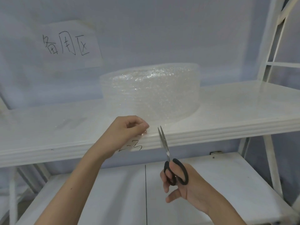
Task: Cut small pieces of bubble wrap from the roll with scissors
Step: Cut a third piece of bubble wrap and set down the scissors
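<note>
My right hand (186, 184) gripping black-handled scissors (168, 156), long axis near upright, slightly parted blade tips pointing up at the shelf (227, 111) edge, my left hand (128, 129) pinching loose bubble wrap (146, 129), roll (151, 93) lying flat on the shelf behind.

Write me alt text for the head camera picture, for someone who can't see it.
A person's left hand pinches the loose end of a bubble wrap roll at the front edge of a white shelf, while the right hand holds black-handled scissors with slightly parted blades pointing up at the wrap. A handwritten paper sign hangs on the wall behind.
</note>
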The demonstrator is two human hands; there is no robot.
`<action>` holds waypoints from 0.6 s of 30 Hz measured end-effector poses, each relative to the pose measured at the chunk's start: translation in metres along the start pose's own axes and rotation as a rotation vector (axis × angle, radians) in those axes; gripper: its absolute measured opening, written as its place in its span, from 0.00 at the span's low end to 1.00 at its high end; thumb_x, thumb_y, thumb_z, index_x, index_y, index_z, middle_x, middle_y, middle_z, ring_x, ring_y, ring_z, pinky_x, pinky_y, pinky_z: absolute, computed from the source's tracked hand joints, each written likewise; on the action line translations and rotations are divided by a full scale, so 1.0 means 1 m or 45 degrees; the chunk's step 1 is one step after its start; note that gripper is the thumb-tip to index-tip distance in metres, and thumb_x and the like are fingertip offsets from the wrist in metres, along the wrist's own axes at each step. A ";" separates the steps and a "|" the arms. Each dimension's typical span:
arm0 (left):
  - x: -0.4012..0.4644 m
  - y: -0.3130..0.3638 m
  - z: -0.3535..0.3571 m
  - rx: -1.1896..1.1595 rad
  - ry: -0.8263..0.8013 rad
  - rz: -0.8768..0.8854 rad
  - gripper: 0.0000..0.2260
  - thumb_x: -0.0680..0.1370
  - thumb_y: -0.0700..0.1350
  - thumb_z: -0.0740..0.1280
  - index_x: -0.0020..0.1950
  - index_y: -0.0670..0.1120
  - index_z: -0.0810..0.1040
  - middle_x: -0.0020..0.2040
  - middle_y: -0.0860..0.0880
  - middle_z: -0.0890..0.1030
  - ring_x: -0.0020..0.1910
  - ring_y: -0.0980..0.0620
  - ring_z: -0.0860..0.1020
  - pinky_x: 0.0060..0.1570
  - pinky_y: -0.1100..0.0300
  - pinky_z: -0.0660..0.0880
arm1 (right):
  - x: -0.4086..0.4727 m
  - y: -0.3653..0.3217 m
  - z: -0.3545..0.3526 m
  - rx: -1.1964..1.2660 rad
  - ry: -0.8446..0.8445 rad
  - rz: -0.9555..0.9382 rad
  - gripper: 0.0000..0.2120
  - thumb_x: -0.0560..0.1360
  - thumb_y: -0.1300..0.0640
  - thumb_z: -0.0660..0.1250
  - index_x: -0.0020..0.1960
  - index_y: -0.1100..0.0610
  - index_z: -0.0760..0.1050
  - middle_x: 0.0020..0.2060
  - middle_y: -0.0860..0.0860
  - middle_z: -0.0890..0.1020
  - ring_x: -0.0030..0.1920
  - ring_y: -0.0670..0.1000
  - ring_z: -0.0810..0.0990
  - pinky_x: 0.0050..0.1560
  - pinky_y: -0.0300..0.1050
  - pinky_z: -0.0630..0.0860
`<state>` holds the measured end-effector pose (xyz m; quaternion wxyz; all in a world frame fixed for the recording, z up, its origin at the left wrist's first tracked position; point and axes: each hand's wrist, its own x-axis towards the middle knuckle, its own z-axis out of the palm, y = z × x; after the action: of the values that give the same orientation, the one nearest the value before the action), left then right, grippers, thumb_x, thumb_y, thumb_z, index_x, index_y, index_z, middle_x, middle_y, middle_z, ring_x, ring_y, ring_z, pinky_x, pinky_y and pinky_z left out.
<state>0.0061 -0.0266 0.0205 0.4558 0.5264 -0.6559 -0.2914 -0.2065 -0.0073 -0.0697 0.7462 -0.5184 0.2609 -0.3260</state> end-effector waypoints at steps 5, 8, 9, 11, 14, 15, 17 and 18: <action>0.003 -0.004 0.003 -0.054 0.053 -0.005 0.07 0.79 0.44 0.68 0.43 0.46 0.83 0.38 0.51 0.84 0.41 0.53 0.82 0.53 0.54 0.79 | 0.002 0.007 -0.004 -0.097 -0.062 0.025 0.27 0.63 0.34 0.72 0.35 0.59 0.71 0.37 0.55 0.77 0.32 0.54 0.75 0.31 0.48 0.78; 0.002 -0.002 0.004 -0.040 0.011 0.007 0.08 0.80 0.45 0.67 0.43 0.46 0.82 0.37 0.52 0.84 0.41 0.54 0.82 0.52 0.57 0.79 | 0.008 -0.001 0.001 -0.134 -0.099 0.007 0.26 0.62 0.33 0.73 0.34 0.56 0.74 0.38 0.54 0.78 0.32 0.53 0.75 0.31 0.47 0.78; 0.001 -0.001 0.005 -0.030 0.002 0.012 0.08 0.80 0.45 0.66 0.43 0.46 0.82 0.36 0.52 0.84 0.41 0.55 0.82 0.51 0.59 0.79 | 0.010 -0.005 0.003 -0.133 -0.107 -0.006 0.27 0.60 0.32 0.73 0.35 0.56 0.74 0.38 0.53 0.78 0.32 0.53 0.75 0.31 0.47 0.78; -0.001 0.002 0.005 -0.029 -0.008 0.019 0.08 0.80 0.44 0.66 0.43 0.46 0.82 0.35 0.53 0.83 0.40 0.55 0.82 0.48 0.64 0.78 | 0.016 -0.013 0.008 -0.134 -0.087 -0.035 0.26 0.62 0.33 0.72 0.35 0.57 0.73 0.38 0.53 0.77 0.31 0.52 0.74 0.30 0.47 0.78; -0.002 0.003 0.004 -0.032 -0.030 0.044 0.08 0.80 0.45 0.66 0.43 0.47 0.82 0.36 0.53 0.83 0.41 0.56 0.82 0.49 0.64 0.78 | 0.024 -0.024 0.015 -0.133 -0.040 -0.065 0.21 0.70 0.38 0.66 0.36 0.57 0.72 0.37 0.52 0.77 0.30 0.52 0.74 0.29 0.46 0.77; -0.003 0.002 0.004 -0.027 -0.034 0.049 0.07 0.80 0.45 0.66 0.43 0.47 0.81 0.36 0.54 0.83 0.41 0.57 0.81 0.50 0.63 0.78 | 0.027 -0.026 0.017 -0.125 -0.041 -0.066 0.21 0.71 0.38 0.65 0.36 0.56 0.72 0.37 0.52 0.76 0.30 0.52 0.73 0.29 0.45 0.77; -0.002 0.001 0.003 -0.032 -0.031 0.054 0.07 0.80 0.45 0.67 0.44 0.47 0.81 0.35 0.55 0.83 0.40 0.58 0.81 0.50 0.63 0.78 | 0.030 -0.028 0.020 -0.119 -0.043 -0.071 0.20 0.71 0.39 0.65 0.35 0.56 0.71 0.36 0.52 0.75 0.29 0.51 0.73 0.28 0.44 0.77; -0.002 0.001 0.004 -0.036 -0.027 0.058 0.06 0.80 0.45 0.67 0.44 0.46 0.81 0.34 0.55 0.82 0.39 0.58 0.80 0.49 0.63 0.78 | 0.031 -0.028 0.021 -0.129 -0.029 -0.082 0.20 0.72 0.39 0.65 0.35 0.56 0.70 0.35 0.51 0.75 0.28 0.51 0.72 0.28 0.43 0.77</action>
<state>0.0024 -0.0250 0.0196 0.4630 0.5016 -0.6683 -0.2958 -0.1769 -0.0248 -0.0376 0.7112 -0.5674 0.2517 -0.3301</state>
